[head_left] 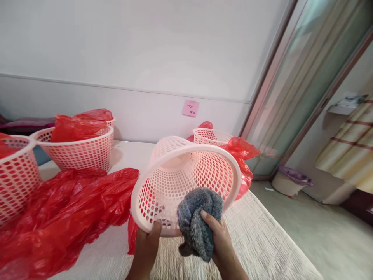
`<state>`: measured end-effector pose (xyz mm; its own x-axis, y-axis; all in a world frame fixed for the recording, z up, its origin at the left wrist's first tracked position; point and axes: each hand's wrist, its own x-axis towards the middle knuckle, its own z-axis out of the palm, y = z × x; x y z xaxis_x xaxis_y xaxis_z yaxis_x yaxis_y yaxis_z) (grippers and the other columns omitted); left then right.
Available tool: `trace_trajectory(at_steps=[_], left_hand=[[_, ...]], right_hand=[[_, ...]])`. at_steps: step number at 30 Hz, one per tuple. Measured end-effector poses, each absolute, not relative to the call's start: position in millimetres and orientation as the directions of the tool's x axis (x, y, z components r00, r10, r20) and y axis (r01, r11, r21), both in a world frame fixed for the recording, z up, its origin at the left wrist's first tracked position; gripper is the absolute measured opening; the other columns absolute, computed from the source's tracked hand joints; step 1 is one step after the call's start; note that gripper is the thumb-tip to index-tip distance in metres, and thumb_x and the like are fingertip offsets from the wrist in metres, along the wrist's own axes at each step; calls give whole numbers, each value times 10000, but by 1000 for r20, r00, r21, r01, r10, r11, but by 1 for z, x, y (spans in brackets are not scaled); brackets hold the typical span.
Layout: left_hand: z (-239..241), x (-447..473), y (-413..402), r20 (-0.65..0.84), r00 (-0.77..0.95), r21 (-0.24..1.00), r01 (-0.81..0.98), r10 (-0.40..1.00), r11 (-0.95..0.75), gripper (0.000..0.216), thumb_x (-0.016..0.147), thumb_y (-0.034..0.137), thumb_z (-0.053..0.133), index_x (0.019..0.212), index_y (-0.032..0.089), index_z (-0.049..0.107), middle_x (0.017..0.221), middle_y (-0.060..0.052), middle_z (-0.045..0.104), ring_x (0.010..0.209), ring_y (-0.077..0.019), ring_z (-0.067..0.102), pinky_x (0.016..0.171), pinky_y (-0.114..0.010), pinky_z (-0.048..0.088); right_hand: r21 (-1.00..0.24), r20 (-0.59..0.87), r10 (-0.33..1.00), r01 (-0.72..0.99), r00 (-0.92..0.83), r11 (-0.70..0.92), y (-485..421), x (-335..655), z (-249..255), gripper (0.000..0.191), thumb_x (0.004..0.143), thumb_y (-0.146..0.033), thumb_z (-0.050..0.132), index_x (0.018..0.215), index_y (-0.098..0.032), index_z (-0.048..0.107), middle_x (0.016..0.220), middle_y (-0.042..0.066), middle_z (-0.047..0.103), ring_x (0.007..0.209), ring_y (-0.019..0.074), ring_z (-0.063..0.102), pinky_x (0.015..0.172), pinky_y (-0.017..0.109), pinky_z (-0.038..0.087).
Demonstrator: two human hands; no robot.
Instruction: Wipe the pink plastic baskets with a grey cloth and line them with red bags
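Observation:
A pink perforated plastic basket [175, 182] is tipped on its side with its mouth toward me. My left hand [148, 241] grips the lower left of its rim, thumb on the inside. In my right hand [220, 237] is a bunched grey cloth [199, 219], held at the lower right of the basket's mouth, with the thumb pressed on top. Whether the cloth touches the basket wall I cannot tell. Crumpled red plastic bags [75, 210] lie to the left of the basket, and another red bag [241, 159] shows behind it on the right.
More pink baskets with red bags stand at the left [84, 153] and behind on the right [212, 136]. They rest on a bed with a pale quilted cover [256, 237]. A pink note [190, 108] is on the wall. A waste bin [290, 182] stands on the floor.

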<state>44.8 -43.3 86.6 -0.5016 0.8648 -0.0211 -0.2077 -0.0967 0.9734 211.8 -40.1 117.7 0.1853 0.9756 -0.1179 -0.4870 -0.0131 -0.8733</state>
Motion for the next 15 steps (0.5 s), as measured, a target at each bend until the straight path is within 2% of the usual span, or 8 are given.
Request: trace_trajectory(at_steps=[3,5,7,11,15], left_hand=[[81,35,-44,-2,-508,983,-161,861,-92,352,673,448,730,896,176,716,869,-72,750,938,-318,674,863,-399,523],[78,28,-43,-6,-480,985,-152,877,-76,360,677,479,731,851,164,703,761,-57,729,770,-272,674,706,-344,539],[77,22,-43,-6,-453,986,-152,891,-71,387,681,486,736,893,165,689,709,-33,703,677,-232,647,616,-305,523],[84,16,-50,87,-391,988,-85,916,-130,398,724,482,715,1010,206,684,913,-54,728,788,-237,660,682,-298,531],[100,20,-70,230,-324,973,64,918,-221,419,702,422,746,1089,265,719,1145,-76,701,1056,-311,624,887,-346,501]], right_hand=[[-863,-108,948,-501,300,60,-35,214,117,523,626,-412,804,1056,-166,635,880,73,733,754,258,698,649,354,571],[-858,-144,936,-511,320,42,-33,212,118,513,611,-431,804,1009,-150,642,844,79,734,742,268,700,632,357,571],[-843,-187,924,-538,334,24,-31,209,118,492,601,-449,799,955,-147,640,805,76,730,718,271,699,604,357,568],[-803,-178,915,-591,363,79,-22,208,119,460,634,-412,768,989,-164,611,807,48,727,710,247,699,598,345,565],[-805,-110,859,-552,500,218,-4,215,115,477,635,-355,751,1050,-185,588,816,9,723,768,219,696,681,336,568]])
